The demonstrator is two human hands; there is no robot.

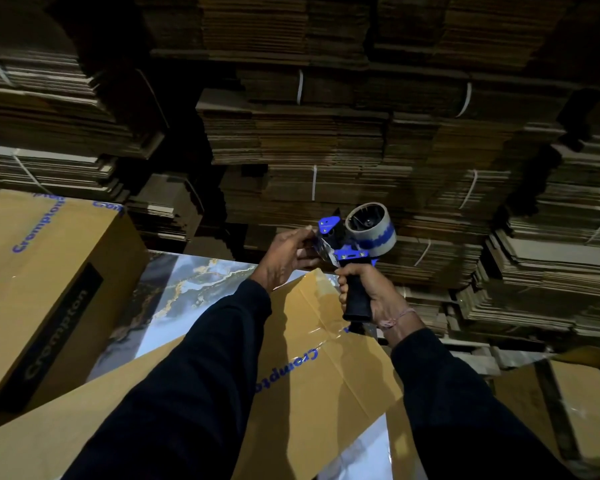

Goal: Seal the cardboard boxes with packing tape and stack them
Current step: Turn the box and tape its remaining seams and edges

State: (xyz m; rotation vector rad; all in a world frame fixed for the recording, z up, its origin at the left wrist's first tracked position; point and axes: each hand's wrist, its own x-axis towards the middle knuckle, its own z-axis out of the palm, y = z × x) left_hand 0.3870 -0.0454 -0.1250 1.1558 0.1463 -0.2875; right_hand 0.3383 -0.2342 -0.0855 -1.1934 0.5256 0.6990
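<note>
Tan taped box (312, 372), blue tape dispenser (352, 251), clear roll (373, 228)

Both arms, in dark sleeves, reached forward and up, side by side. The right hand (368, 292) was wrapped round a black handle, knuckles out, a thin thread at the wrist. The left hand (288, 258) was raised just beside it, fingertips pinching at tape.

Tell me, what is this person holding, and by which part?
The right hand grips the tape dispenser by its black handle. The left hand pinches the loose end of tape at the dispenser's front.
</note>
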